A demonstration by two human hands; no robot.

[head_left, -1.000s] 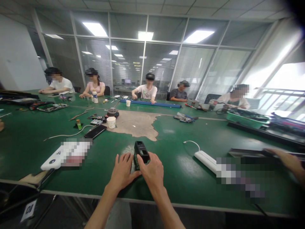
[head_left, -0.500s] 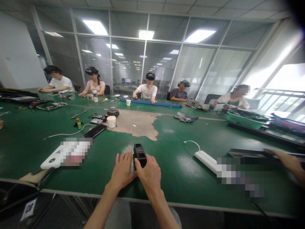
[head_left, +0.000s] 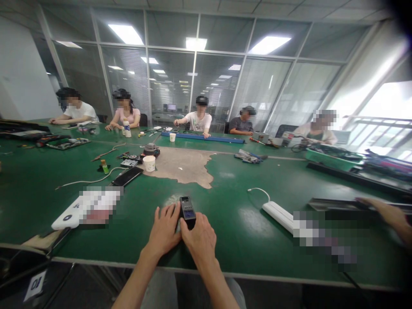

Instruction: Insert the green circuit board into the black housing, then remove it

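On the green table in front of me is a small black box-shaped device point(head_left: 186, 204) with recesses and a dark bluish panel on its top face. My right hand point(head_left: 202, 236) holds its near end, thumb on the left side and fingers along the right. My left hand point(head_left: 165, 227) lies beside it on the left with the fingers stretched out, fingertips close to the device. The underside of the device and its near end are partly hidden by my hands.
Left are a white power bank point(head_left: 67, 216), a black phone point(head_left: 128, 176) and a paper cup point(head_left: 149, 163). Right lies a white strip-shaped device point(head_left: 278, 216) with a cable. A neighbour's hand point(head_left: 391, 214) rests near a black metal strip. Several people sit across the table.
The device's top face now shows more light and a bluish panel, as if slightly tilted. My hands stay nearly in place. A person opposite has raised one hand.
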